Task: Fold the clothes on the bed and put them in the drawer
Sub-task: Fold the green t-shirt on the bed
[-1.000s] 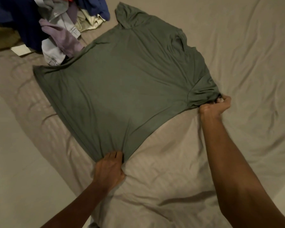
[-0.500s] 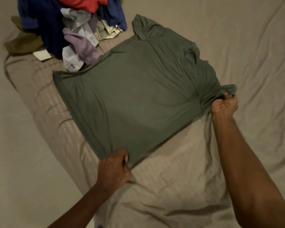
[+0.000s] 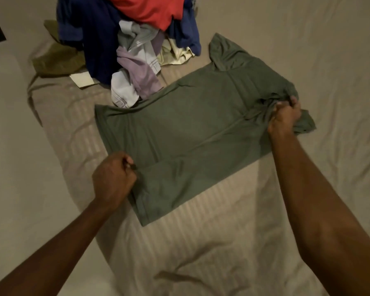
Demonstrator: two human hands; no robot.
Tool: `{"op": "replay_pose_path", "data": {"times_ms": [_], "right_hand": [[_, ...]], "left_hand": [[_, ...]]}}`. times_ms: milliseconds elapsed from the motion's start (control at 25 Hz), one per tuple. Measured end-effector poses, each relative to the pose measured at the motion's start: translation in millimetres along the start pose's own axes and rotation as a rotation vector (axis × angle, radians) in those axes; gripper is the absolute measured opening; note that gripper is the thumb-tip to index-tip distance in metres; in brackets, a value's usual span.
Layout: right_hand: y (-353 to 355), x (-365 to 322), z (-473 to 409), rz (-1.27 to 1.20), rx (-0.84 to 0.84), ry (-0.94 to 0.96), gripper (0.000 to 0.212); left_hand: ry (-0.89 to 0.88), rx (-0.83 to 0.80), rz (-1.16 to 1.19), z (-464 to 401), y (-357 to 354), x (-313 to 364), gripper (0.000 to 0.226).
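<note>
— Olive-green jersey, that is what is lying in the middle: a T-shirt (image 3: 192,133) spreading across the tan bed sheet (image 3: 308,60), with its near long edge lying doubled back over the body.

— And who is holding it?

— Both hands. The left hand (image 3: 113,178) is sitting at the hem end, knuckles up, fingers curling into a fist and pinching the folded edge of the fabric between thumb and fingers. The left forearm is reaching in from the lower left corner.

— The other one?

— The right hand (image 3: 284,118) is gripping the shoulder end, fingers curling round a bunch of cloth beside the near sleeve, so the fabric is wrinkling there. The right arm is stretching almost straight from the lower right, crossing over the sheet.

— Is the shirt lying flat?

— Mostly; the far sleeve is sticking out flat toward the top, and the part between the hands is lying smooth on the bed.

— What is sitting around it?

— Just beyond the far edge, a pile of clothes (image 3: 132,39) is heaping up: red, navy, lilac, pale grey and cream pieces, with the lilac and grey ones touching the shirt's far edge. An olive garment (image 3: 56,58) is lying left of the pile, and a white card (image 3: 81,80) is poking out beneath it.
</note>
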State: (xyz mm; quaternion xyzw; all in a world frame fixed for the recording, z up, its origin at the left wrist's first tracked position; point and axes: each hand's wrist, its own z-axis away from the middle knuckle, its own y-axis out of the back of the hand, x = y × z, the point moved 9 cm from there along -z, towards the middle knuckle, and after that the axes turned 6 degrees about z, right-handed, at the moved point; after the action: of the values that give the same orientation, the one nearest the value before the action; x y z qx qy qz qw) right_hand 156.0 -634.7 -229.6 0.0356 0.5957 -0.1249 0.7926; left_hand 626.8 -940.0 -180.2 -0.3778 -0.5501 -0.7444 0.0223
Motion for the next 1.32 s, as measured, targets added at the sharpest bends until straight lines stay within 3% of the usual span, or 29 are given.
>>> {"op": "replay_pose_path", "data": {"times_ms": [160,280,360,480,600,720,920,1000,1160,1320], "right_hand": [[1,18,4,0.306,0.069,0.093,0.034],[-15,22,23,0.575,-0.109,0.211,0.036],[-36,27,35,0.911,-0.232,0.369,0.046],[-80,37,38,1.371,-0.319,0.629,0.07],[-145,38,37,1.358,-0.45,0.764,0.075],[-216,55,27,1.276,-0.574,0.734,0.084],[-298,60,-4,1.364,-0.402,0.703,0.094],[-320,62,-19,1.422,-0.319,0.685,0.092],[-338,62,-48,1.368,-0.235,0.672,0.054],[-317,46,-49,0.832,-0.268,0.505,0.04]], "left_hand": [[-0.077,0.063,0.027,7,12,-8,0.012],[-0.253,0.025,0.016,24,0,8,0.017],[-0.412,0.02,-0.032,27,-14,30,0.018],[-0.421,0.132,-0.118,-13,-23,40,0.018],[-0.311,0.181,-0.251,-80,-21,35,0.032],[-0.18,0.134,-0.389,-134,-26,18,0.052],[-0.207,0.148,-0.495,-173,-34,2,0.073],[-0.268,0.164,-0.487,-180,-31,3,0.069],[-0.377,0.125,-0.337,-186,-33,16,0.057],[-0.394,0.135,-0.196,-170,-27,29,0.032]]}}
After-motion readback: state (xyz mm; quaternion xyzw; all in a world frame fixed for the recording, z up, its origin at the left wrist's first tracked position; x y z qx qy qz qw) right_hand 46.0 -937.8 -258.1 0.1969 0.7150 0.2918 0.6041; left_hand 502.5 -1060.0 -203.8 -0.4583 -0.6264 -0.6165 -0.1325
